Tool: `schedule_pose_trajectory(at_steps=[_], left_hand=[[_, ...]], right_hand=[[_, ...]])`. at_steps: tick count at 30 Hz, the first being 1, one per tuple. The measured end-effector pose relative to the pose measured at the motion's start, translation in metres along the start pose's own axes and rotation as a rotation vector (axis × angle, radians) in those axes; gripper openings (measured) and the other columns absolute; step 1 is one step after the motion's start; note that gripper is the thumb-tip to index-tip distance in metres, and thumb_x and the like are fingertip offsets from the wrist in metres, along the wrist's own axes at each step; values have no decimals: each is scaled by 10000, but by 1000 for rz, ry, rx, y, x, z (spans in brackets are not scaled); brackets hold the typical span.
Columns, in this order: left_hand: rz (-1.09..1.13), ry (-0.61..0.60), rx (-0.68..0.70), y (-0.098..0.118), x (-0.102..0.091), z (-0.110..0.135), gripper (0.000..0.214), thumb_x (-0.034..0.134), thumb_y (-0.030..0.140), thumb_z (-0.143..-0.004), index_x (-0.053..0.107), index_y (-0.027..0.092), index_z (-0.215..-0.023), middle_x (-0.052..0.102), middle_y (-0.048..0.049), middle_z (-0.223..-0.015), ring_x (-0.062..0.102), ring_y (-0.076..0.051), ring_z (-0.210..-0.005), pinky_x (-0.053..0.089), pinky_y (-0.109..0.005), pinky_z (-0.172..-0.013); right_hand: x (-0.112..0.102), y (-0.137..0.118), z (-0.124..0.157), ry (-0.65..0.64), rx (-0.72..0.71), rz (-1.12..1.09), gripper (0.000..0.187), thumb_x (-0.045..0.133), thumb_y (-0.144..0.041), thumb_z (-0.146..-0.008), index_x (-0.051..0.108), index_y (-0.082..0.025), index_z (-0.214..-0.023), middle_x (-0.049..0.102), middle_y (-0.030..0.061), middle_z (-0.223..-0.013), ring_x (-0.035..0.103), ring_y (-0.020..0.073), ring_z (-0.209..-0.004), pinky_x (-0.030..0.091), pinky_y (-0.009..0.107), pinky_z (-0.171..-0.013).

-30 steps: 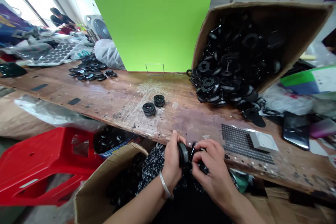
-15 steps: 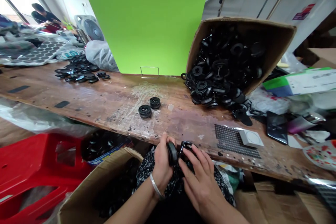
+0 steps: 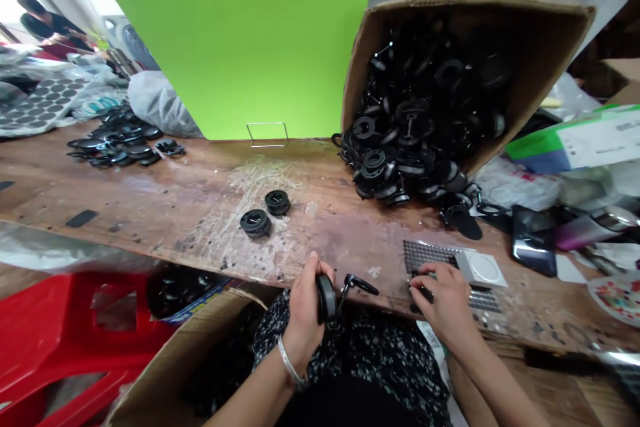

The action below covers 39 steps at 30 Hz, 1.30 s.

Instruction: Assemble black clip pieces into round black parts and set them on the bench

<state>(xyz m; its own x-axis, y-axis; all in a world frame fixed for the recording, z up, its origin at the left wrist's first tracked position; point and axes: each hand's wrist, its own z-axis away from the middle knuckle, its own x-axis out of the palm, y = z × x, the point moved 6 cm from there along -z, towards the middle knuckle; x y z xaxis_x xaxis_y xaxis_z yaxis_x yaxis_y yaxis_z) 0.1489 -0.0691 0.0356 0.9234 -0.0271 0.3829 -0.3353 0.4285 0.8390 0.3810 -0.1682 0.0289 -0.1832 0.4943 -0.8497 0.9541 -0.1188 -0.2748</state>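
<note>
At counter (image 3: 150, 200) edge, left hand (image 3: 306, 303) grip pinching disc (image 3: 326, 297), best held steady; right hand (image 3: 443, 293), three o'clock, fingertips on dot sheet (image 3: 425, 255), grip unclear.

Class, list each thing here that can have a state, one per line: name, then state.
Left hand: closed around the black round part.
Right hand: fingers down on the dotted sheet.
Cardboard box: tipped on its side, black parts spilling out.
Two black discs: lying flat, side by side.
Phone: lying flat, screen dark.
</note>
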Motion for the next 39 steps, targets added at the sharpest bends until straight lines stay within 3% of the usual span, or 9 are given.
schedule_pose_trajectory(at_steps=[8,13,19,25,33,36,39], left_hand=[[-43,9,-35,-9,18,-25,436,562,542,-811,529,188,-559,454,27,-490,393,-106,-458,311,-236,-462],[-52,4,-56,-6,30,-31,445,542,531,-822,521,190,-537,453,25,-471,401,-109,-459,309,-234,-463],[-172,14,-33,-4,40,-31,427,512,507,-838,518,191,-550,482,26,-491,417,-110,-462,339,-235,-494],[-170,22,-75,-9,38,-32,456,533,540,-812,520,184,-527,496,15,-496,426,-113,-475,347,-236,-512],[-117,65,-129,-16,26,-32,424,574,517,-790,546,169,-548,512,7,-524,436,-111,-490,352,-236,-514],[54,80,-149,-18,20,-34,407,631,510,-744,526,172,-542,480,24,-499,417,-99,-457,342,-233,-489],[169,83,-138,-13,15,-39,401,677,491,-707,505,175,-529,460,34,-479,412,-91,-439,342,-229,-473]], right_hand=[[10,-6,-17,-167,-34,-9,103,589,-132,-735,568,-202,-663,598,46,-886,485,257,-967,339,429,-844],[-1,-18,-19,-90,-149,-63,104,550,-109,-775,554,-207,-740,591,55,-912,486,259,-981,334,485,-930],[-21,-57,-48,-83,-223,-400,108,545,-106,-827,542,-213,-812,540,70,-1045,462,248,-1105,393,448,-938],[-15,-82,-67,-66,-332,-407,102,543,-105,-854,572,-200,-831,568,67,-1074,466,246,-1127,365,493,-1001],[-8,-96,-77,-215,-437,-381,103,540,-93,-872,585,-183,-850,597,73,-1051,483,251,-1123,410,474,-977],[-10,-102,-74,-158,-474,-347,141,531,-93,-886,622,-168,-964,585,108,-1142,451,280,-1218,399,504,-1011],[-6,-110,-62,-85,-472,-286,292,525,-74,-885,610,-156,-1151,543,150,-1256,414,316,-1283,382,552,-1024]])
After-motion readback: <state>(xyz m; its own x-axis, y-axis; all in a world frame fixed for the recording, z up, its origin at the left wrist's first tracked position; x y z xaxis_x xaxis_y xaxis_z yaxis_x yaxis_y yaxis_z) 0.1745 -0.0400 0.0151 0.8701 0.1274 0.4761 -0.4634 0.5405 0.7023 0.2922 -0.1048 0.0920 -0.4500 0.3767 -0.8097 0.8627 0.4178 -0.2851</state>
